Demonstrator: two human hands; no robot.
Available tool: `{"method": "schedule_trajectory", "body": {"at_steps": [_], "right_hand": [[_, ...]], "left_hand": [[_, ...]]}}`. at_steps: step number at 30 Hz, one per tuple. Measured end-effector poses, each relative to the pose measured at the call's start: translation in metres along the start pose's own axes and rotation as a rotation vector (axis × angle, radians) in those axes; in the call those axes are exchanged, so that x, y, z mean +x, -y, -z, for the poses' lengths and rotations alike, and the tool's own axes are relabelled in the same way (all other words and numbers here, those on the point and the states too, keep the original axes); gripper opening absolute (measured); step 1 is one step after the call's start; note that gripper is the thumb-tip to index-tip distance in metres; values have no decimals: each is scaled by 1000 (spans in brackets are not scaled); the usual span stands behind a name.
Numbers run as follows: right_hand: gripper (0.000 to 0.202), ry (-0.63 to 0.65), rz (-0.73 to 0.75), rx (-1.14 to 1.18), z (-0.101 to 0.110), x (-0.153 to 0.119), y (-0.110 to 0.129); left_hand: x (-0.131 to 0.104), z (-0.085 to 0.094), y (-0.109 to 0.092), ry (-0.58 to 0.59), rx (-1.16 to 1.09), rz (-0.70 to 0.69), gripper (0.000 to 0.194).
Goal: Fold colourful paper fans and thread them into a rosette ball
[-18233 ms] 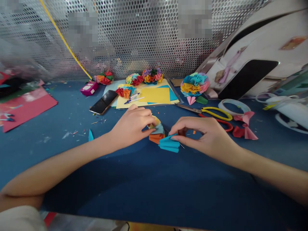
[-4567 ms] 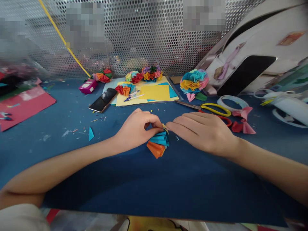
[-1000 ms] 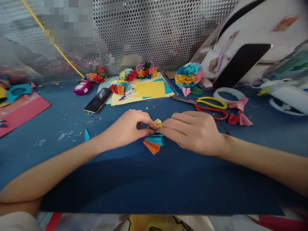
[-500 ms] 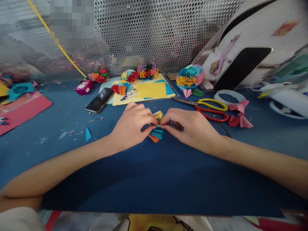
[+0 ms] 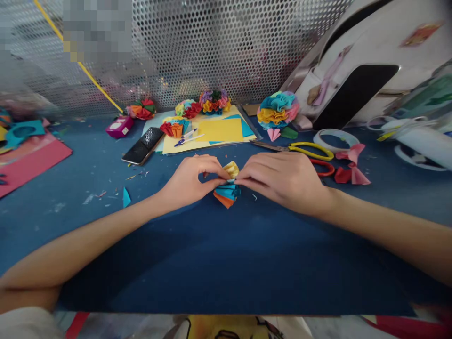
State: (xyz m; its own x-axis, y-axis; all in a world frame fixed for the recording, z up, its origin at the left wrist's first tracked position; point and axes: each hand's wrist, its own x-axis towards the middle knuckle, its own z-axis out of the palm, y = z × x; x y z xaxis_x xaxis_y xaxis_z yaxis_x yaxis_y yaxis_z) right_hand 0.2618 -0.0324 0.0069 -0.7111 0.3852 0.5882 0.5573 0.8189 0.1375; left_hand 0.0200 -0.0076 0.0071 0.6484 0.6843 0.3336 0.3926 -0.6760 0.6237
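Between my two hands, above the blue table, is a small pleated paper flower with blue, orange and yellow folds. My left hand pinches its middle from the left, thumb below and index finger above. From the right, my right hand pinches the same spot, its fingertips close to the left ones. The yellow folds rise behind the fingertips; the blue and orange ones fan out toward me. Scissors with yellow and red handles lie behind my right hand, which partly covers them.
Sheets of yellow paper with pens lie at the back, beside a phone and a purple box. Finished paper flowers line the mesh panel. A tape roll, pink paper bow and white backpack are right.
My right hand has turned over more, its fingers now closer together and covering more of the red scissor handle. More of the flower's blue and orange folds shows below the fingertips.
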Motion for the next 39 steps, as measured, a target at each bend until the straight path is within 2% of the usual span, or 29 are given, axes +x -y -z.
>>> {"method": "schedule_trajectory", "body": {"at_steps": [4, 8, 12, 15, 18, 19, 21, 23, 26, 29, 33, 36, 39], "right_hand": [[15, -49, -146, 155, -2, -2, -10], [13, -87, -305, 288, -4, -2, -13], [13, -103, -403, 390, -9, -3, -15], [8, -133, -535, 536, -21, -7, -19], [8, -213, -736, 846, -42, -15, -20], [14, -155, -767, 942, -48, -17, -20], [29, -79, -760, 1050, -56, -20, -17], [35, 9, -735, 1094, -55, -20, -12], [24, 177, -711, 1114, -44, -16, -3], [22, 256, -597, 1178, -33, -9, 5], [24, 230, -459, 1145, -30, -7, 2], [21, 172, -395, 843, -35, -11, -12], [20, 104, -451, 575, -39, -14, -27]], "left_hand": [[1, -1, 8, -100, -44, -14, 12], [1, -3, 13, -103, -69, -5, 12], [2, 0, 15, -141, -106, 1, 12], [4, 4, 16, -211, -162, -20, 11], [6, 6, 18, -260, -277, 5, 8], [7, 6, 19, -267, -320, 21, 8], [7, 4, 18, -274, -402, 54, 10], [6, 2, 16, -282, -487, 81, 14], [5, -1, 12, -318, -622, 116, 21], [6, -4, 9, -366, -715, 120, 27], [7, -4, 12, -416, -707, 85, 27], [6, -1, 16, -474, -596, 4, 23], [4, 2, 17, -506, -414, -105, 13]]}}
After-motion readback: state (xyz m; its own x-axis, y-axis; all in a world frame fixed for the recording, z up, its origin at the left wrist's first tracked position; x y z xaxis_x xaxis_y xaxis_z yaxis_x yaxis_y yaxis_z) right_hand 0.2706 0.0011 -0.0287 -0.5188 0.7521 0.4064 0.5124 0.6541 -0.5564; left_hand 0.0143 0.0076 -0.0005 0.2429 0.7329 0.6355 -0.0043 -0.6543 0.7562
